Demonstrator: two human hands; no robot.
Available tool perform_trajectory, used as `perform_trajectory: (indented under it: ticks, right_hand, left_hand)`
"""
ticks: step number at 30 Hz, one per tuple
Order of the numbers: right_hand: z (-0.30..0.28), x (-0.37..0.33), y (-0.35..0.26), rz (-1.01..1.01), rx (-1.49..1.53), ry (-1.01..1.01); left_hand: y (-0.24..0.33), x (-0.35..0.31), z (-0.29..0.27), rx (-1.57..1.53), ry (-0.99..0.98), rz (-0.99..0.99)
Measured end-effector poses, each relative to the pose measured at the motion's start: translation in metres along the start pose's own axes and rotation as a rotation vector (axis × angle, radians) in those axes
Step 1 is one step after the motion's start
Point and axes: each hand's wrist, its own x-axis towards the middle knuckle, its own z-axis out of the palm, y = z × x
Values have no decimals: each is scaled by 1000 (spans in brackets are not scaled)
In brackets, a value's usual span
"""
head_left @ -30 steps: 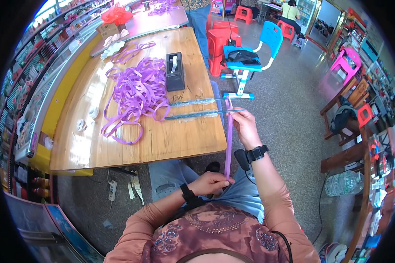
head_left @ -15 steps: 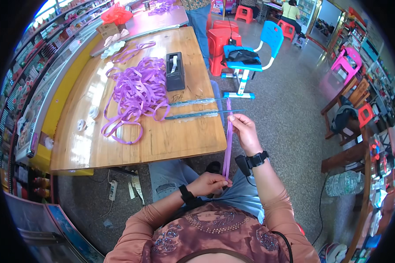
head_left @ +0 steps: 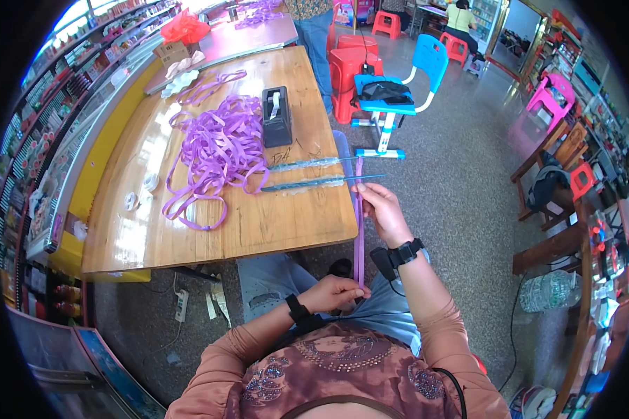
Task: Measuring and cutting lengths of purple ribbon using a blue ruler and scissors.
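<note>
A purple ribbon (head_left: 359, 255) runs down beside the right edge of the wooden table. My left hand (head_left: 332, 293) pinches its lower end above my lap. Higher up, my right hand (head_left: 380, 204) pinches the ribbon just below the nearer thin dark rod (head_left: 363, 179). The farther rod (head_left: 349, 159) lies parallel to it, and the ribbon's top reaches it. Both rods are fixed to the table under clear tape and stick out past its edge. How the ribbon passes around them is too small to tell. A tangled heap of purple ribbon (head_left: 220, 140) lies on the table.
A black tape dispenser (head_left: 277, 122) stands beside the heap on the wooden table (head_left: 272, 227). Small white rolls (head_left: 150, 182) lie at the left. A blue chair (head_left: 388, 98) and red stools (head_left: 349, 77) stand beyond, near another person's jeans (head_left: 316, 56).
My right hand has moved slightly left, toward the table edge, with the ribbon. My left hand stays nearly in place. Beyond the table, the other person's legs have shifted.
</note>
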Motion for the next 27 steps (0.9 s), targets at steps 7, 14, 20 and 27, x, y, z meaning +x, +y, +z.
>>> perform_trajectory:
  ticks: [7, 14, 20, 27]
  right_hand:
    - [-1, 1, 4, -75, -146, 64]
    - [-2, -1, -2, -56, -76, 44]
    - [-8, 7, -3, -97, -82, 71]
    - [-12, 15, -2, -132, -172, 147]
  left_hand:
    - [0, 1, 0, 62, -2, 14]
    - [3, 2, 0, 110, -7, 45]
    - [-2, 3, 0, 160, 55, 59]
    - [-4, 4, -1, 156, 124, 122]
